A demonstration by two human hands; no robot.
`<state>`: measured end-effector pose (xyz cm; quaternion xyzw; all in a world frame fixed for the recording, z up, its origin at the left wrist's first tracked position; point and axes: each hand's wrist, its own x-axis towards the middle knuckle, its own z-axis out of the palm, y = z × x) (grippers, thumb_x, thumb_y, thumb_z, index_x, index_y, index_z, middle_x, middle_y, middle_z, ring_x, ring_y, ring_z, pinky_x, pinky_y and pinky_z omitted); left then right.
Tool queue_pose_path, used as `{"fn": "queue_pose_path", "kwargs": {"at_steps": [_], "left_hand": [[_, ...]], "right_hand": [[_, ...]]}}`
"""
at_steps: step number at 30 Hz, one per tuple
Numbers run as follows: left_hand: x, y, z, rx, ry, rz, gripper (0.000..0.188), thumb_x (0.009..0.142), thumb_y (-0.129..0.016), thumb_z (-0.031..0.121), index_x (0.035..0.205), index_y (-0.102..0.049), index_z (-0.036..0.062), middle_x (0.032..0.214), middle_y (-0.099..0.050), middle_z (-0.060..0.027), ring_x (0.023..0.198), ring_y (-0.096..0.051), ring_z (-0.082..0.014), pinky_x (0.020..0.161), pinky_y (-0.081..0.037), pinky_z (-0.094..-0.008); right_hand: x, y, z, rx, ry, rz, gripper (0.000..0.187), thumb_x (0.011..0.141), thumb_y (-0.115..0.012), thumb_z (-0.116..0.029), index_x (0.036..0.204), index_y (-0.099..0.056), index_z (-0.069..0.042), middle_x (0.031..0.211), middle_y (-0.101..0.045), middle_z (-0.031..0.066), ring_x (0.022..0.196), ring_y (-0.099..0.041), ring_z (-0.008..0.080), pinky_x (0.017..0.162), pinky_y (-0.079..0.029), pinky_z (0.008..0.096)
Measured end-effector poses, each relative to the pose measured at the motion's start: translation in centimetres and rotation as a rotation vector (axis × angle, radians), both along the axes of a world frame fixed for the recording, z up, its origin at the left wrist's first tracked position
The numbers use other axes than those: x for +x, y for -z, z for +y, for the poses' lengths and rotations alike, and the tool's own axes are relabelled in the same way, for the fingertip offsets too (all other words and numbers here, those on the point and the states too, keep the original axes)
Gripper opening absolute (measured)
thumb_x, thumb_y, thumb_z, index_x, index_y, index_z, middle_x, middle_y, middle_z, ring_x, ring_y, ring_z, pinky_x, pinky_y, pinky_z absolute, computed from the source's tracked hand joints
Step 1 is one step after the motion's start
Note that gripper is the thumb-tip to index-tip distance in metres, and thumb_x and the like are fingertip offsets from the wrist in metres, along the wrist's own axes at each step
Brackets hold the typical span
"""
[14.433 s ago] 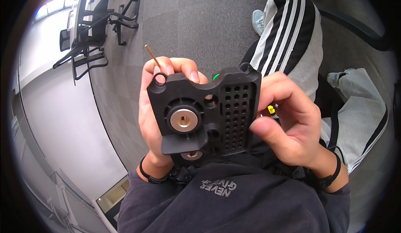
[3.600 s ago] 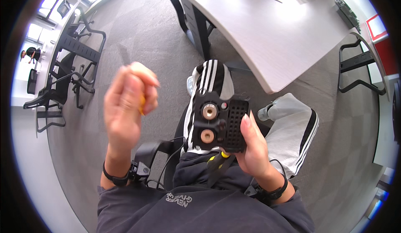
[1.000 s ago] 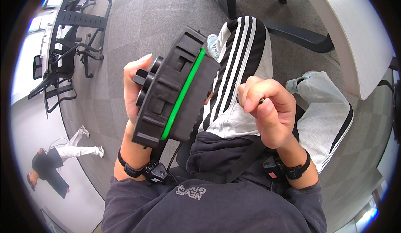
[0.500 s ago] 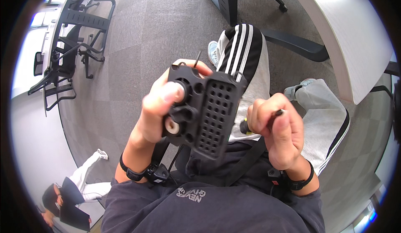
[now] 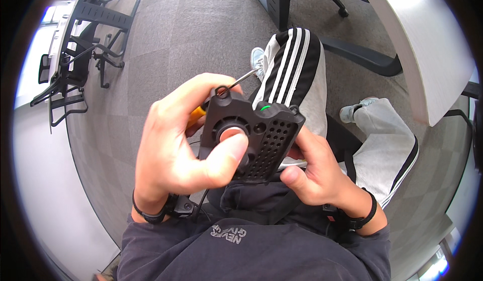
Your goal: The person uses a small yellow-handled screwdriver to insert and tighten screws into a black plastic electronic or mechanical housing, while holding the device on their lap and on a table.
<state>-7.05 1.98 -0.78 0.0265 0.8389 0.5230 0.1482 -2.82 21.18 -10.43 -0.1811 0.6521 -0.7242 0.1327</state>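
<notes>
Your left hand has its fingers clamped on the black plastic block with its perforated panel, above your grey-and-black striped trousers; your thumb overlaps a round metallic disc. A thin metal rod juts beyond the block. Your right hand curls behind its right edge; I cannot tell whether those fingers grip anything.

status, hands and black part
Left hand holds black part and orange-handled tool. Left thumb partly covers round insert. Right hand at part's right edge.

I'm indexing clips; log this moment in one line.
left hand: holding black perforated block, thumb over metal disc | right hand: at block's right edge, partly hidden
</notes>
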Motion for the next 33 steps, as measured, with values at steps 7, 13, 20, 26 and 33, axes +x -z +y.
{"fn": "queue_pose_path", "kwargs": {"at_steps": [7, 13, 20, 26, 33], "left_hand": [[2.3, -3.6, -1.3, -0.315, 0.027, 0.021, 0.072, 0.066, -0.059, 0.064, 0.095, -0.048, -0.0010, 0.064, -0.048, -0.0012, 0.058, -0.044, -0.0071, 0.053, -0.033, -0.0214], [3.4, -4.1, -1.6, -0.319, 0.045, 0.047, 0.096, 0.052, -0.062, 0.083, 0.094, -0.044, -0.0010, 0.069, -0.046, -0.0031, 0.060, -0.042, -0.0080, 0.054, -0.032, -0.0220], [3.4, -3.4, -1.0, -0.461, 0.382, 0.261, 0.110, 0.031, -0.061, 0.091, 0.089, -0.044, -0.0016, 0.075, -0.043, -0.0035, 0.061, -0.039, -0.0096, 0.054, -0.031, -0.0229], [2.7, -1.8, 0.7, -0.313, 0.135, -0.163, 0.078, 0.048, -0.066, 0.066, 0.084, -0.045, -0.0002, 0.061, -0.044, -0.0041, 0.051, -0.045, -0.0149, 0.050, -0.035, -0.0257], [2.5, -0.8, 1.9, -0.416, 0.210, -0.135, 0.077, 0.054, -0.054, 0.071, 0.077, -0.043, -0.0014, 0.058, -0.037, -0.0032, 0.051, -0.036, -0.0121, 0.047, -0.026, -0.0265]], "right_hand": [[0.7, -2.3, -2.7, 0.092, 0.033, 0.152, 0.023, 0.081, -0.060, -0.023, 0.084, -0.054, -0.001, 0.057, -0.051, 0.0072, 0.043, -0.052, 0.0245, 0.041, -0.041, 0.0332], [1.2, -1.8, -3.4, 0.045, 0.063, 0.291, 0.022, 0.081, -0.058, -0.021, 0.083, -0.054, 0.000, 0.057, -0.051, 0.0083, 0.043, -0.052, 0.0254, 0.040, -0.041, 0.0333], [2.0, 0.1, -3.2, -0.118, 0.089, 0.268, 0.020, 0.079, -0.051, -0.014, 0.087, -0.057, 0.002, 0.054, -0.053, 0.0097, 0.039, -0.050, 0.0264, 0.038, -0.041, 0.0356], [2.7, 1.8, -2.3, -0.067, 0.105, 0.269, 0.018, 0.078, -0.052, -0.017, 0.078, -0.056, 0.001, 0.050, -0.050, 0.0101, 0.037, -0.048, 0.0268, 0.037, -0.039, 0.0360], [3.5, 3.9, -2.2, -0.088, 0.116, 0.325, 0.024, 0.076, -0.055, -0.020, 0.061, -0.048, -0.002, 0.045, -0.042, 0.0082, 0.033, -0.041, 0.0256, 0.034, -0.035, 0.0345]]}}
